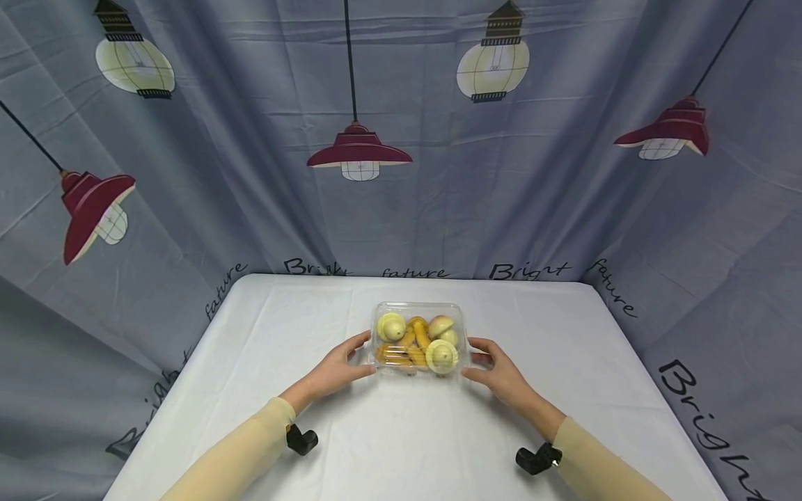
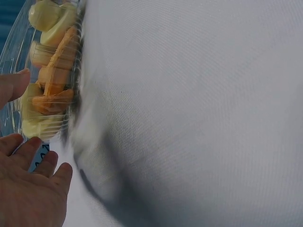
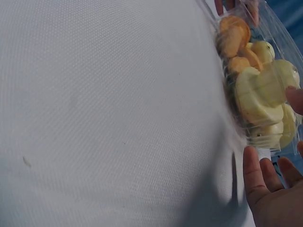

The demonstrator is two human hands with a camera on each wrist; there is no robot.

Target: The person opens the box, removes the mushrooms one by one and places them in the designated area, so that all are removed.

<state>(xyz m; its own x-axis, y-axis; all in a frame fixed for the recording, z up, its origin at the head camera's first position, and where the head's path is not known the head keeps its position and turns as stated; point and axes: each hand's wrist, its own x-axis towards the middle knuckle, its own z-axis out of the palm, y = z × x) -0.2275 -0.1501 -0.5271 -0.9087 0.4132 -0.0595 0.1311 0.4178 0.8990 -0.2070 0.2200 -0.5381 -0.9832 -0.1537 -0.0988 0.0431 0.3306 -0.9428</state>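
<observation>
A clear plastic box (image 1: 401,307) of orange pcs (image 1: 421,335) and pale round pcs (image 1: 441,356) sits btwn a person's L hand (image 1: 337,367) and R hand (image 1: 501,374), just ahead of both wrists, over a white-covered desk (image 1: 388,445). Both hands are spread fairly wide, thumbs nearer the wearer, fingers farther out, tips at or v. near the box's ends; can't tell if either bears any load, nor if the base rests fully on the desk.

The step in hand appears to be handling the box from both ends at once. Done well, that calls for equal, light pressure from L and R, as the thin walls will prob. flex and could pop the top if squeezed hard. Tips are best kept low on the ends, hands level w/ each other, so loose pcs don't slide twd one side. Most pale pcs lie twd the R hand, orange ones mid-box and twd the L, so wt. may be uneven; slow, matched moves would suit. Beyond the hands: a printed blue-gray curtain (image 1: 250,174).
</observation>
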